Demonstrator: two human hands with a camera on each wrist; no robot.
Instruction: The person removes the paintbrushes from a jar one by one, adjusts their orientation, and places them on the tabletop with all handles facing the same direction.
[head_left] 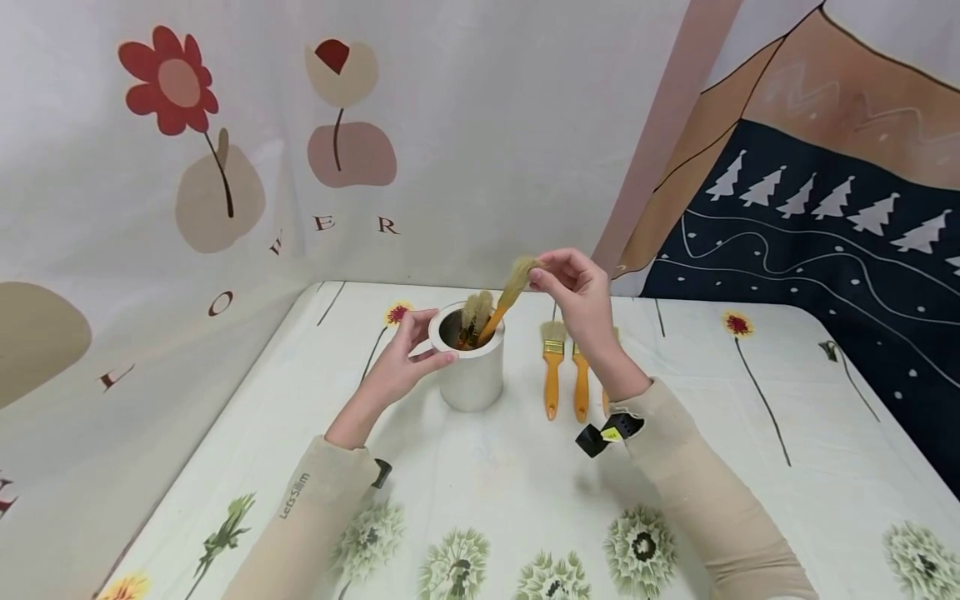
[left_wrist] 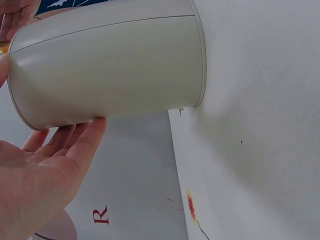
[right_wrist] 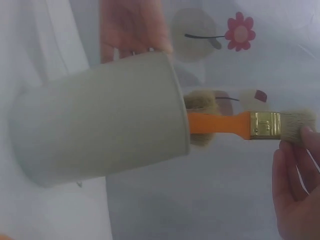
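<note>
A white cylindrical container (head_left: 471, 379) stands upright on the table. My left hand (head_left: 401, 358) holds it near the rim, thumb on the near side and fingers around the far left side; in the left wrist view those fingers (left_wrist: 92, 137) lie against its wall. My right hand (head_left: 576, 296) pinches the pale bristles of a paintbrush (right_wrist: 225, 124) between thumb and fingertips. This brush tilts right, its orange handle down inside the container and its brass ferrule above the rim. Other paintbrushes (head_left: 474, 310) stand in the container, bristles up; their handles are mostly hidden.
Right of the container lie an orange-handled paintbrush (head_left: 552, 379) and a second one (head_left: 581, 387), bristles pointing away. Another handle (head_left: 605, 402) is mostly hidden behind my right wrist. A flower-printed cloth covers the table (head_left: 495, 483); a printed curtain (head_left: 480, 150) hangs behind it.
</note>
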